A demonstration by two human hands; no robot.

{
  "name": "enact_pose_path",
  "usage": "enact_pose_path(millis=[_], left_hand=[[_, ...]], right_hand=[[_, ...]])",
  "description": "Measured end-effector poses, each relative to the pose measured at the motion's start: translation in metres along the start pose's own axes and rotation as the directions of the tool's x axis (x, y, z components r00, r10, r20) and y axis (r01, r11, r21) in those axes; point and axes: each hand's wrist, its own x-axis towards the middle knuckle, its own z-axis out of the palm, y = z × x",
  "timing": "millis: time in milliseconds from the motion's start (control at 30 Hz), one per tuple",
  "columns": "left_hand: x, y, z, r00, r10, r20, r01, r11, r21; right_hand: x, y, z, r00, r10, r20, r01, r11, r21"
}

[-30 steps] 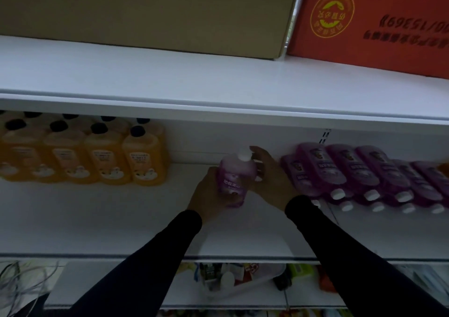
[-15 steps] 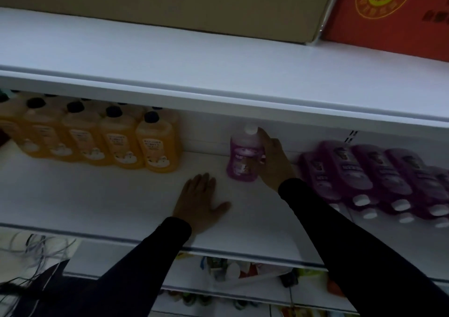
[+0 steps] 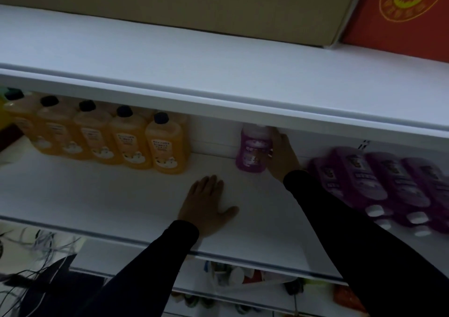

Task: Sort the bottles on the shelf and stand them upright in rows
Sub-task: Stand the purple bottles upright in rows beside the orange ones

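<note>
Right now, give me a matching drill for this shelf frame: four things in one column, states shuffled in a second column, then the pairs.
Things:
1. left hand
2. right hand
3. orange bottles
4. purple bottles on the right

States:
A. lying on their sides, white caps toward the shelf front
B. flat on the shelf, palm down, holding nothing
C. standing upright in rows, dark caps up
D. grip around one upright purple bottle at the back of the shelf

Pairs: 1-B, 2-D, 3-C, 4-A
</note>
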Motion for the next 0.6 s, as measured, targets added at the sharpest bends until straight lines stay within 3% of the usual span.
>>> enact_pose_path(millis=[267, 467, 533, 600], left_hand=[[0.002, 0.0, 0.002, 1.0, 0.0, 0.011, 0.0, 1.0, 0.017], [0.01, 0.014, -0.013, 0.995, 0.088, -0.055, -0.087, 0.996, 0.016], [0.018, 0.026, -0.022, 0.988, 0.135, -0.078, -0.135, 0.991, 0.011], [0.021, 0.042, -0.03, 0.979, 0.171, -0.108, -0.171, 0.985, 0.007]], right_hand=[[-0.029, 0.011, -0.014, 0.993, 0.116, 0.015, -0.116, 0.993, 0.019], [-0.07, 0.031, -0.045, 0.991, 0.124, -0.043, -0.131, 0.959, -0.252], [-0.082, 0.033, -0.06, 0.99, 0.057, -0.128, -0.099, 0.933, -0.345], [-0.089, 0.035, -0.076, 0.949, -0.14, -0.281, -0.033, 0.846, -0.533]])
